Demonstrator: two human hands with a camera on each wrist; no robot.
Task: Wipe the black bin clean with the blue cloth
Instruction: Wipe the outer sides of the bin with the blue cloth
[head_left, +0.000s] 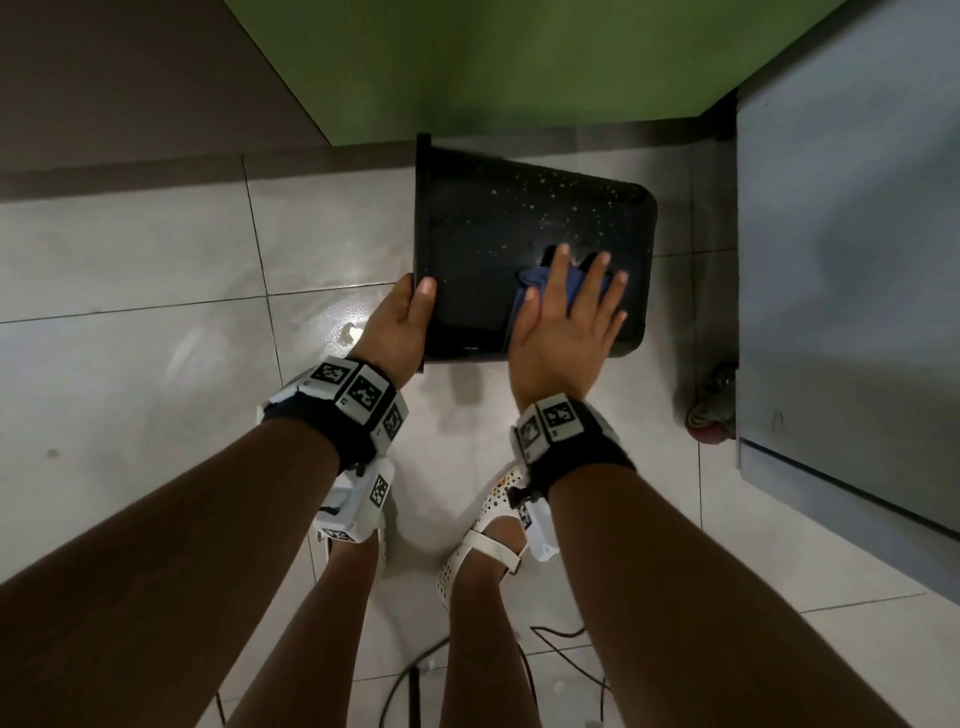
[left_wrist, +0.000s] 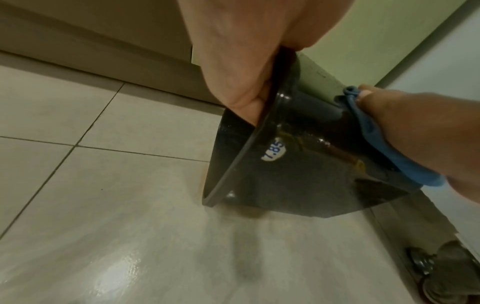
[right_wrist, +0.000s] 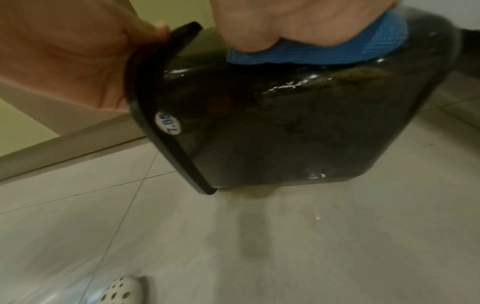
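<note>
The black bin (head_left: 493, 234) is tipped on its side just above the tiled floor, rim to the left. My left hand (head_left: 410, 312) grips the rim (left_wrist: 241, 152), thumb on the outside and fingers hidden inside. My right hand (head_left: 566, 291) lies flat with straight fingers on the bin's upper side and presses the blue cloth (head_left: 532, 275) against it. The cloth (left_wrist: 405, 164) bulges out beneath the palm (right_wrist: 285, 20) in both wrist views. White specks dot the bin wall beyond the cloth. A white "7.85" sticker (right_wrist: 167, 123) sits below the rim.
A grey cabinet (head_left: 841, 260) on a caster wheel (head_left: 711, 415) stands close on the bin's right. A green wall (head_left: 519, 62) rises behind it. My feet in white perforated shoes (head_left: 488, 530) stand just behind the hands, with thin cables (head_left: 561, 639) on the floor.
</note>
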